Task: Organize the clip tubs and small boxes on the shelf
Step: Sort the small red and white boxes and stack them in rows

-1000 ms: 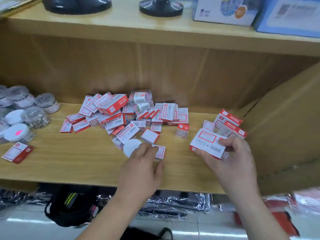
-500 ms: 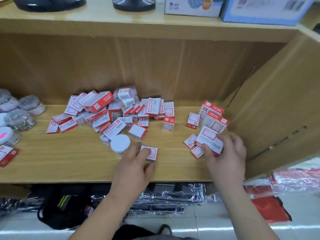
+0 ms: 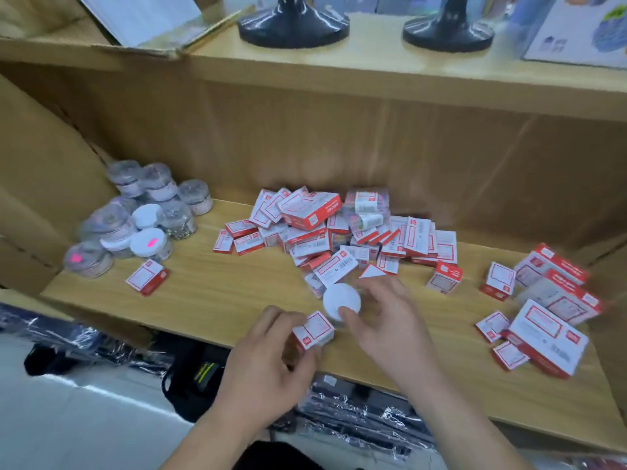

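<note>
My left hand [image 3: 268, 357] holds a small red-and-white box [image 3: 314, 330] just above the shelf's front edge. My right hand [image 3: 390, 320] reaches over a white-lidded clip tub [image 3: 341, 301], thumb touching the lid, fingers spread around it. A loose pile of small red-and-white boxes [image 3: 325, 232] lies mid-shelf. A cluster of clear clip tubs [image 3: 135, 218] stands at the left. More boxes, some larger [image 3: 546, 337], lie grouped at the right.
The wooden shelf [image 3: 217, 300] has a cardboard wall at the left [image 3: 44, 184] and one at the right. One stray box [image 3: 147, 277] lies near the tubs. Two black round bases [image 3: 293, 25] stand on the upper shelf. Wrapped goods lie below.
My right hand let go of the larger box at the right and moved left to the white-lidded tub. My left hand picked up the small box. The view swung left.
</note>
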A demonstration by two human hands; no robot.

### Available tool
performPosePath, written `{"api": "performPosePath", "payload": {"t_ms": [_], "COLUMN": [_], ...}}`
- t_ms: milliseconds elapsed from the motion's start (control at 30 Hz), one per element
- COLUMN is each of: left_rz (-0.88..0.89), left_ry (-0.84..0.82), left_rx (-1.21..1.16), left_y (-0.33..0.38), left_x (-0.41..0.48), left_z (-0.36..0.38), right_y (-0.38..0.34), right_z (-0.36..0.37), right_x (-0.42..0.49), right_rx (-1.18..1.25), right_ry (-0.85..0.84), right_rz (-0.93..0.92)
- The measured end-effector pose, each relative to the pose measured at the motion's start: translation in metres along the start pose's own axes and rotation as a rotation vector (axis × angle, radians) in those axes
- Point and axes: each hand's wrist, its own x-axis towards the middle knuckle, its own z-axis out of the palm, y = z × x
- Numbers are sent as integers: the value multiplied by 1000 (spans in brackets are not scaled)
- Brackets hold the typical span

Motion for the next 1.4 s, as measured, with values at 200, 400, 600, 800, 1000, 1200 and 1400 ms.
{"api": "performPosePath", "payload": {"t_ms": [200, 400, 600, 800, 1000, 1200, 1400], "left_rz": [-53, 19, -65, -85, -182, -106, 70], "left_ry": [-17, -168, -51, 71, 79, 140, -39], "left_rx": [29, 33, 175, 331, 328, 163, -43], "left_y": [-53, -79, -133, -184, -205, -170, -131], "left_x": [16, 28, 34, 24, 37, 35, 95], "left_z": [-27, -46, -96, -137, -152, -143, -100], "right_y": [-11, -54, -124, -178, -176, -158, -125], "right_z": [36, 57, 120, 195, 239, 181, 116], "right_x": [-4, -1, 43, 104, 124, 91, 67], "right_rx": [-130, -128, -96, -215, -176, -82, -51], "right_ry": [52, 232, 66, -104, -237, -92, 53], "right_rz": [85, 111, 7, -207, -176, -110, 17]}}
